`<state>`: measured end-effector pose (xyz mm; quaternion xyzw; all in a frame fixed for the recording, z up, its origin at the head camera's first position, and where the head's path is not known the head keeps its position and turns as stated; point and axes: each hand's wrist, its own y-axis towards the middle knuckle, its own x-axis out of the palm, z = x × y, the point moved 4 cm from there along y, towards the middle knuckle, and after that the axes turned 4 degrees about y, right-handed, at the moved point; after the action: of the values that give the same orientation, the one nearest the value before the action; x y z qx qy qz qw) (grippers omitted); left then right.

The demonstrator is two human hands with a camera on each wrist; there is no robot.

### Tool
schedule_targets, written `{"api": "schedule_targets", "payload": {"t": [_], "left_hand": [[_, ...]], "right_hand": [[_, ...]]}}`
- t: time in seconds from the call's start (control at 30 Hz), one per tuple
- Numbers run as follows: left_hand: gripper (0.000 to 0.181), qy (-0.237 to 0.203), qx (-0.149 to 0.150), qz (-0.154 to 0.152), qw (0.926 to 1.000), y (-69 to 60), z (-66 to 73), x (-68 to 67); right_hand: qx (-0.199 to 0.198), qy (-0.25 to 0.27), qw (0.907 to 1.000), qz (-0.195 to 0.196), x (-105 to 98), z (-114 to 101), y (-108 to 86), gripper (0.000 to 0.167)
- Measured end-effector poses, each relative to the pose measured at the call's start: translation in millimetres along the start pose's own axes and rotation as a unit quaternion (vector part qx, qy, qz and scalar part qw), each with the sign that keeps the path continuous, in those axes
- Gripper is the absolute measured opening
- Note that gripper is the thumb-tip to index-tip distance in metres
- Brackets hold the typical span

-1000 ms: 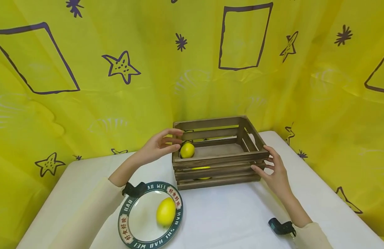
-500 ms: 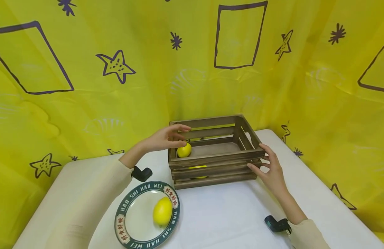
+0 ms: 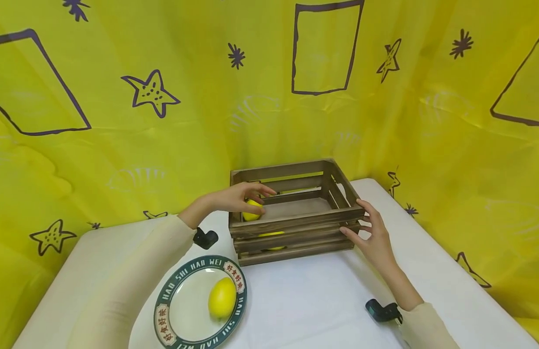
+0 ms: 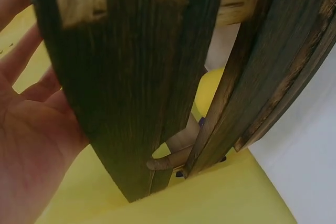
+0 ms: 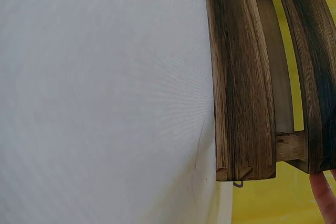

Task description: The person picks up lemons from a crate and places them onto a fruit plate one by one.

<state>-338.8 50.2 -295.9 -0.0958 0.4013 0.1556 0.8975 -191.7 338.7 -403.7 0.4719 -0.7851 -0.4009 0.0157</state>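
A dark slatted wooden crate [image 3: 295, 220] stands on the white table, with a yellow lemon [image 3: 252, 211] inside at its left end. My left hand [image 3: 236, 198] reaches over the crate's left side, fingers spread and slightly bent around the lemon; whether they touch it I cannot tell. In the left wrist view the hand [image 4: 37, 124] lies beside the crate's dark end wall [image 4: 121, 77]. My right hand [image 3: 374, 237] holds the crate's front right corner between thumb and fingers; in the right wrist view only fingertips show at the wood [image 5: 244, 103].
A round plate with a green lettered rim [image 3: 163, 300] stands left of the crate's front, and another lemon [image 3: 222, 298] lies on it. Behind the table [image 3: 295, 300] hangs a yellow patterned curtain [image 3: 199, 121]. Yellow also shows between the crate's front slats.
My left hand has moved right, from the crate's left edge to over the lemon inside. The right hand keeps its hold on the corner. The whole view has shifted slightly.
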Motion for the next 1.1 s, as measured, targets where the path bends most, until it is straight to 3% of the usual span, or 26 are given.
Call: {"api": "schedule_targets", "payload": {"t": [0.47,0.73,1.1], "left_hand": [[0.053,0.026,-0.041,-0.035,0.9982,7.0,-1.4,4.8],[0.052,0.057,-0.034,-0.053,0.9964,24.4,4.4,-1.8],[0.054,0.046,-0.083,-0.109,0.9895,36.3,2.3,0.9]], "right_hand": [[0.000,0.001,0.9999,-0.011,1.4,-1.7,1.2,0.084],[-0.011,-0.008,0.9999,0.001,-3.9,-1.8,3.1,0.086],[-0.011,0.004,0.9999,-0.001,-1.8,1.0,0.7,0.084]]}}
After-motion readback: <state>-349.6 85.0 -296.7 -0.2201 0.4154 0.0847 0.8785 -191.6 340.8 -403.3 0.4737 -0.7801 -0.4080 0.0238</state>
